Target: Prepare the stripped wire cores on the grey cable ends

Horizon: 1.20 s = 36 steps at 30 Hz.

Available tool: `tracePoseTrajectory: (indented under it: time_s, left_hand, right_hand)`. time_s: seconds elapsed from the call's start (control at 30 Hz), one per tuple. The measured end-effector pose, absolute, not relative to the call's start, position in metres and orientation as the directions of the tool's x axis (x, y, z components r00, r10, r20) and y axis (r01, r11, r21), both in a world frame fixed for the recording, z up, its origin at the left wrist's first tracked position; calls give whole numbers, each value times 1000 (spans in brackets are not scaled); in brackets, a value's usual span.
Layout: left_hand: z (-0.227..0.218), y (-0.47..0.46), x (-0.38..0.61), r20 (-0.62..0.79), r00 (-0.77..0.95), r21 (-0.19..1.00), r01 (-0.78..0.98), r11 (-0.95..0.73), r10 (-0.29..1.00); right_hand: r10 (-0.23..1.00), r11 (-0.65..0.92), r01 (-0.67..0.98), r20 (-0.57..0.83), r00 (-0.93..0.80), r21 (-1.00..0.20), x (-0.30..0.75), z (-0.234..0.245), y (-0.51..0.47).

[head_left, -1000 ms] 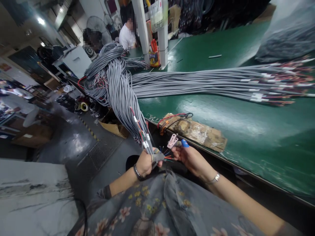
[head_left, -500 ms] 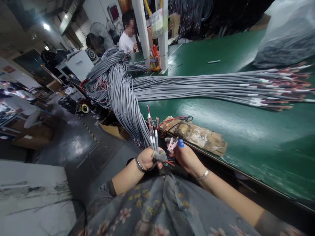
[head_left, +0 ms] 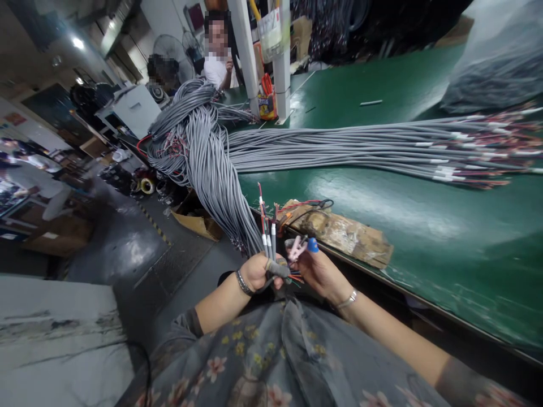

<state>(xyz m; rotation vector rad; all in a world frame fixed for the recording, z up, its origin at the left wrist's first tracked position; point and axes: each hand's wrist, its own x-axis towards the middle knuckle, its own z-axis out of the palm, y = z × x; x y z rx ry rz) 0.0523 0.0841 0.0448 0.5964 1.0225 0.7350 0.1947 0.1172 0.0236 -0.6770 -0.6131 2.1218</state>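
My left hand (head_left: 258, 272) is closed around several grey cables (head_left: 271, 246). Their upper ends rise past the fingers, with white bands and bare red, black and copper-tipped wires. Other thin coloured wires (head_left: 297, 278) stick out to the right beside the left fingertips, which wear grey wraps. Close by on the right, my right hand (head_left: 320, 274) pinches a small pale pink tool with crossed arms (head_left: 297, 249); its exact kind is unclear. A blue wrap (head_left: 313, 245) covers the right thumb. Only a small gap separates the two hands.
A thick grey cable bundle (head_left: 212, 152) hangs over the edge of the green table (head_left: 424, 220). More cables (head_left: 339, 147) lie lengthwise across it. A worn, taped board (head_left: 348, 237) rests at the near edge. Behind the white post (head_left: 282, 85) sits a person (head_left: 216, 68).
Both hands stay close together; the left hand and its cables have shifted slightly right. The pink tool is turned a little. The person behind has raised their head and a hand.
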Motion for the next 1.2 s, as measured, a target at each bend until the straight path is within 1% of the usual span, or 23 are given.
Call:
tracePoseTrajectory:
  time_s: [0.13, 0.2, 0.33, 0.43, 0.5, 0.67, 0.8, 1.0, 1.2]
  left_hand:
    - [49, 73, 57, -540, 234, 764, -266, 587, 809]
    - [53, 65, 61, -504, 175, 806, -255, 533, 846]
    - [58, 54, 70, -421, 48, 871, -257, 419, 906]
    - [60, 54, 73, -403, 1, 877, -286, 387, 915]
    - [61, 56, 74, -405, -14, 872, -306, 382, 914]
    - [62, 60, 76, -445, -31, 843, -354, 406, 895]
    - [63, 60, 78, -462, -45, 835, -357, 418, 886]
    - [58, 60, 78, -428, -60, 869, -303, 392, 902]
    - [59, 51, 76, -403, -74, 889, -266, 372, 912]
  right_hand:
    - [761, -613, -531, -256, -596, -585, 201, 25, 115]
    - [751, -620, -522, -251, -611, -586, 204, 27, 114]
    - [799, -547, -503, -236, -554, -670, 206, 32, 111]
    - [837, -483, -486, -220, -501, -728, 206, 33, 110]
    - [833, -483, -480, -215, -509, -732, 205, 33, 110]
    - [800, -541, -500, -230, -554, -676, 200, 37, 113]
    - [802, -557, -533, -245, -545, -638, 197, 38, 115]
    - [803, -559, -537, -252, -540, -632, 196, 32, 114]
    - [756, -633, -532, -303, -580, -562, 202, 31, 113]
